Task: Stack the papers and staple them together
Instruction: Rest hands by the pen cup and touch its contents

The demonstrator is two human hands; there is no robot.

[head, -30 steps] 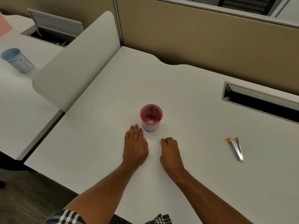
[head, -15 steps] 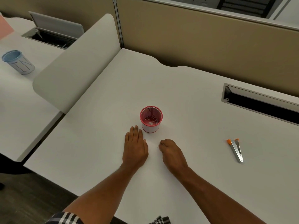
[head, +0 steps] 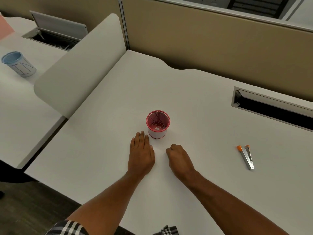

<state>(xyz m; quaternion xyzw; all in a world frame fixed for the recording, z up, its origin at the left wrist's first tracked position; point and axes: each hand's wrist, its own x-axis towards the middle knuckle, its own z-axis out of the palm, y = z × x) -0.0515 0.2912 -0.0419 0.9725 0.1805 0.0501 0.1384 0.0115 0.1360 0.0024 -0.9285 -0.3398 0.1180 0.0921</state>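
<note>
My left hand (head: 141, 154) lies flat, palm down, on the white desk (head: 101, 150), just in front of a red mesh cup (head: 157, 124). Beside it, my right hand (head: 179, 159) rests on the desk with its fingers curled under, and nothing shows in it. White sheets cannot be told apart from the white desk surface; only a faint line shows between the hands. A small silver stapler (head: 246, 156) with orange tips lies well to the right of my right hand, apart from it.
A recessed cable slot (head: 274, 109) is cut into the desk at the back right. A beige partition (head: 220, 44) stands behind. A white curved divider (head: 76, 68) separates the neighbouring desk, which holds a blue cup (head: 18, 64).
My right hand has turned slightly, its knuckles now pointing more to the left. The left hand and the stapler have stayed in place.
</note>
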